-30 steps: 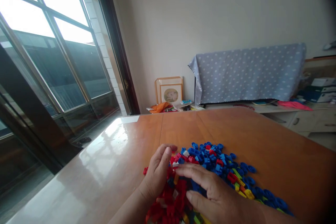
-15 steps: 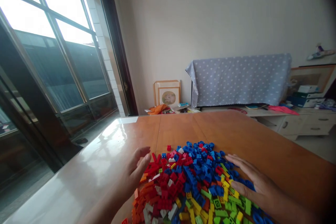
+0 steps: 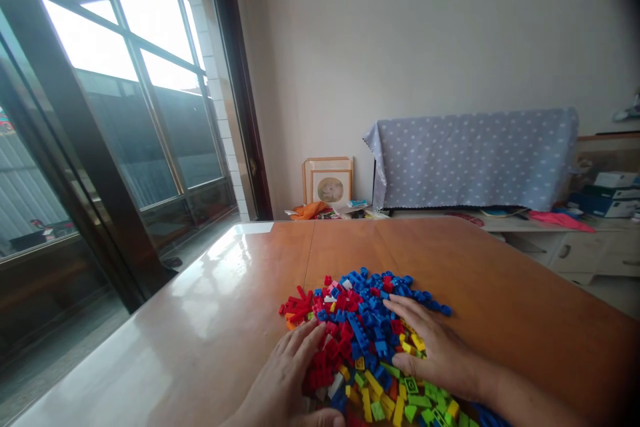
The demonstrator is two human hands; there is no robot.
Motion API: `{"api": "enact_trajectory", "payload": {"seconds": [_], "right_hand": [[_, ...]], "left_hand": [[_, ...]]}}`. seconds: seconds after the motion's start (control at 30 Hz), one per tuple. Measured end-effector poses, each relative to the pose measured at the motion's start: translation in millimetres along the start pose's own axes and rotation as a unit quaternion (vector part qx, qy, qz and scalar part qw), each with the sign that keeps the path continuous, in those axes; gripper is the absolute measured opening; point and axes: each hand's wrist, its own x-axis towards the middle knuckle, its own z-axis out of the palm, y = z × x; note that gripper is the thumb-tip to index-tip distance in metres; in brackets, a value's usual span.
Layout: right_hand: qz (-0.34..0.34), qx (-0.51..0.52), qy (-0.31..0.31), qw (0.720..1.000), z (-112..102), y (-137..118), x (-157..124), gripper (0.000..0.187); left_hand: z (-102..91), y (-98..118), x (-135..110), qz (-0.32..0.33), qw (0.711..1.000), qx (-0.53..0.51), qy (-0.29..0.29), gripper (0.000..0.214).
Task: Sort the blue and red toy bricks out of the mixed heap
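Observation:
A loose heap of plastic building bricks (image 3: 367, 327) lies on the near part of the wooden table (image 3: 240, 320). Red bricks (image 3: 327, 363) gather at its left, blue bricks (image 3: 367, 310) at the middle and back, yellow and green bricks (image 3: 395, 400) at the near right. My left hand (image 3: 287, 373) rests over the heap's left edge, fingers stretched and thumb apart, hiding bricks under it. On the right side, my right hand (image 3: 433, 347) lies over the bricks with fingers extended toward the blue ones and thumb spread. Neither hand grips a brick.
Beyond the table a polka-dot cloth (image 3: 470, 160) covers a wide object on a low white cabinet (image 3: 580, 250). Framed pictures (image 3: 330, 183) lean against the wall. A tall window (image 3: 145, 100) stands at the left. A white sheet (image 3: 255, 227) lies at the table's far left corner.
Both hands have moved inward over the heap, the left to the right and lower, the right to the left. Bricks at the edges have shifted, and the view has turned slightly left.

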Motion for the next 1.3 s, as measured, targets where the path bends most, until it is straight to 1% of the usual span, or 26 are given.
{"api": "enact_trajectory", "payload": {"seconds": [0.1, 0.2, 0.3, 0.37, 0.5, 0.57, 0.67, 0.73, 0.83, 0.93, 1.0, 1.07, 1.1, 1.13, 1.2, 1.3], "right_hand": [[-0.024, 0.044, 0.011, 0.999, 3, -20, 12, 0.078], [-0.030, 0.078, 0.013, 0.996, 3, -36, 24, 0.074], [-0.039, 0.121, 0.022, 0.992, 1, -48, 36, 0.070], [-0.050, 0.150, 0.020, 0.987, 0, -52, 43, 0.069], [-0.071, 0.172, 0.013, 0.982, -1, -59, 49, 0.064], [-0.090, 0.167, 0.011, 0.982, 0, -64, 44, 0.057], [-0.126, 0.133, 0.010, 0.983, -1, -74, 28, 0.052], [-0.137, 0.089, 0.007, 0.986, -3, -81, 13, 0.052], [-0.137, 0.036, -0.005, 0.990, -10, -85, -9, 0.051], [-0.134, 0.015, -0.004, 0.991, -15, -82, -28, 0.048], [-0.132, 0.003, 0.012, 0.991, -12, -77, -37, 0.047], [-0.156, -0.012, 0.029, 0.987, 0, -75, -43, 0.048], [-0.183, -0.017, 0.037, 0.982, 10, -76, -45, 0.048], [-0.211, -0.024, 0.042, 0.976, 22, -79, -46, 0.049], [-0.246, -0.037, 0.068, 0.966, 51, -90, -45, 0.041], [-0.313, -0.061, 0.025, 0.948, 100, -117, -39, 0.043]], "left_hand": [[4.1, 11, 20, 0.001, 1.000, -0.014, -0.023, 0.108], [10.5, 18, 35, 0.000, 0.999, -0.019, -0.026, 0.107], [15.8, 24, 45, -0.003, 1.000, -0.018, -0.009, 0.106], [17.9, 27, 51, -0.007, 1.000, -0.023, 0.014, 0.102], [17.7, 30, 56, -0.015, 0.998, -0.045, 0.043, 0.085], [16.0, 30, 57, -0.011, 0.997, -0.050, 0.051, 0.072], [14.1, 28, 58, -0.014, 0.996, -0.050, 0.070, 0.055], [14.1, 25, 57, -0.015, 0.996, -0.045, 0.075, 0.053], [14.8, 20, 56, -0.016, 0.996, -0.033, 0.079, 0.059], [15.0, 17, 55, -0.022, 0.995, -0.022, 0.099, 0.058], [14.9, 17, 55, -0.024, 0.993, -0.022, 0.109, 0.054], [14.8, 18, 55, -0.029, 0.992, -0.031, 0.116, 0.050], [14.7, 19, 56, -0.033, 0.992, -0.040, 0.119, 0.047], [14.4, 20, 56, -0.039, 0.990, -0.053, 0.124, 0.044], [13.5, 20, 57, -0.057, 0.985, -0.088, 0.140, 0.039], [11.4, 16, 56, -0.106, 0.967, -0.142, 0.185, 0.039]]}}
